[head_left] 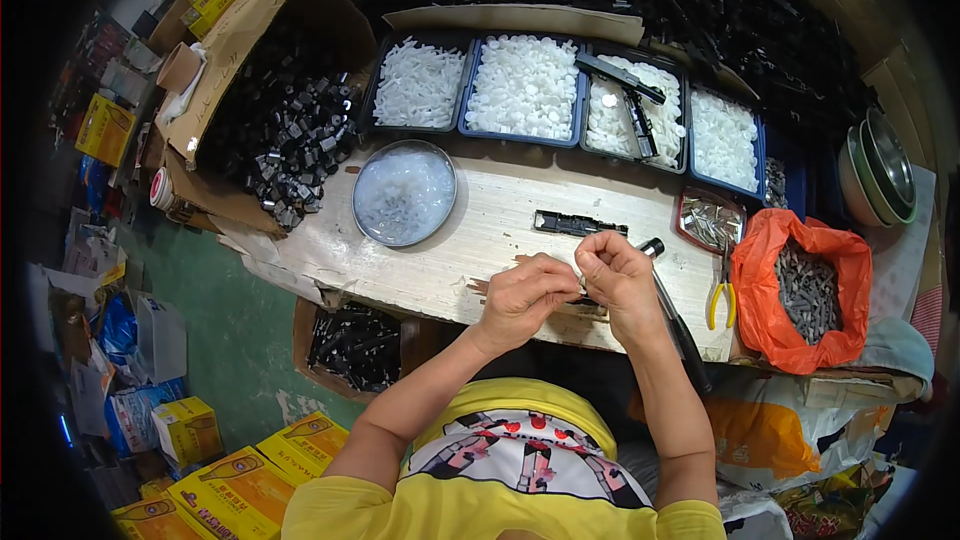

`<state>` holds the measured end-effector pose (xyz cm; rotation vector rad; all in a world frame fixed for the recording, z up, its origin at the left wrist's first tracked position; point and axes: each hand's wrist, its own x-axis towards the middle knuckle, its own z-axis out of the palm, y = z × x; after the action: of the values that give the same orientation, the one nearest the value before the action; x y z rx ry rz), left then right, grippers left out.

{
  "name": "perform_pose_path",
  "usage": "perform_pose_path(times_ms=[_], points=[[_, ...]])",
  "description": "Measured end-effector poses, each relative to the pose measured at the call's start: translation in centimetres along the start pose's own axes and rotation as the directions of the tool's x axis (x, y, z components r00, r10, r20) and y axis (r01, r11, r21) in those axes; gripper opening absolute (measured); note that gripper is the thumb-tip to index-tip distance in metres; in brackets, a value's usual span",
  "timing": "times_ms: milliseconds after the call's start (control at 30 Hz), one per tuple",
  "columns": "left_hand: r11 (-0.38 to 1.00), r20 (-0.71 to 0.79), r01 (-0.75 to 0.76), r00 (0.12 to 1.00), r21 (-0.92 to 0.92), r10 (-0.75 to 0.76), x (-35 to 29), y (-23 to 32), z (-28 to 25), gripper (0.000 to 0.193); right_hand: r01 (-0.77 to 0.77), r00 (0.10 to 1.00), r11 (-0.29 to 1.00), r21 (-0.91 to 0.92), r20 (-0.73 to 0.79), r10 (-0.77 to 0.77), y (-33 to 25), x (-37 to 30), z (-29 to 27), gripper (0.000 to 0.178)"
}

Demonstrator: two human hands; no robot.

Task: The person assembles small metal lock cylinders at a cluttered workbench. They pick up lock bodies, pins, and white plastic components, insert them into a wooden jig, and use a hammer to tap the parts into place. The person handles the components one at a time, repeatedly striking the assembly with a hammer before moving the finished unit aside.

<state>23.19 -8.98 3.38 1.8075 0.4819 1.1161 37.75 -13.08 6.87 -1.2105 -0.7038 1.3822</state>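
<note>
Over the front edge of the workbench [490, 200], my two hands meet fingertip to fingertip. My left hand [528, 298] is closed in a pinch, and my right hand [618, 275] pinches just beside it. Whatever sits between the fingertips is tiny and mostly covered, so I cannot make it out. Just beyond my hands lies a black plastic part [578, 224] with an open frame. A long black tube-like tool [680, 330] with a silver end runs past my right wrist. Under my hands, a small dark and tan item at the bench edge is partly hidden.
Across the back stand trays of white plastic pieces [525, 85], two black parts resting on one. A round dish [404, 192] holds translucent bits. Left is a carton [250, 70] of dark metal pieces; right are yellow-handled pliers [722, 302] and an orange bag [755, 290] of grey parts.
</note>
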Motion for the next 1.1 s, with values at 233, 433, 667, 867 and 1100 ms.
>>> perform_pose_path(times_ms=[233, 433, 667, 867, 1100], points=[[1.000, 0.000, -0.002, 1.000, 0.009, 0.002, -0.3, 0.2, -0.2, 0.014, 0.067, 0.996, 0.994, -0.081, -0.058, -0.072, 0.2, -0.2, 0.0, 0.007], [1.000, 0.035, 0.004, 0.999, 0.000, -0.004, -0.3, 0.3, -0.4, 0.013, 0.005, 0.998, 0.989, -0.146, 0.055, 0.003, 0.1, -0.3, 0.0, 0.004], [0.999, 0.053, 0.045, 0.998, 0.027, -0.046, -1.1, -0.5, -1.2, 0.014, 0.234, 0.957, 0.790, -0.567, -0.008, -0.289, 1.3, -1.3, 0.4, 0.004], [0.958, 0.022, -0.081, 0.997, 0.274, 0.077, -1.2, -0.9, -1.5, 0.018, 0.505, 0.813, 0.450, -0.737, 0.231, -0.534, 2.1, -2.2, 0.0, 0.012], [0.899, 0.123, -0.021, 0.992, 0.438, -0.037, -1.3, -1.2, -2.5, 0.023, 0.530, 0.735, 0.100, -0.842, 0.397, -0.550, 3.9, -1.6, -1.2, 0.012]])
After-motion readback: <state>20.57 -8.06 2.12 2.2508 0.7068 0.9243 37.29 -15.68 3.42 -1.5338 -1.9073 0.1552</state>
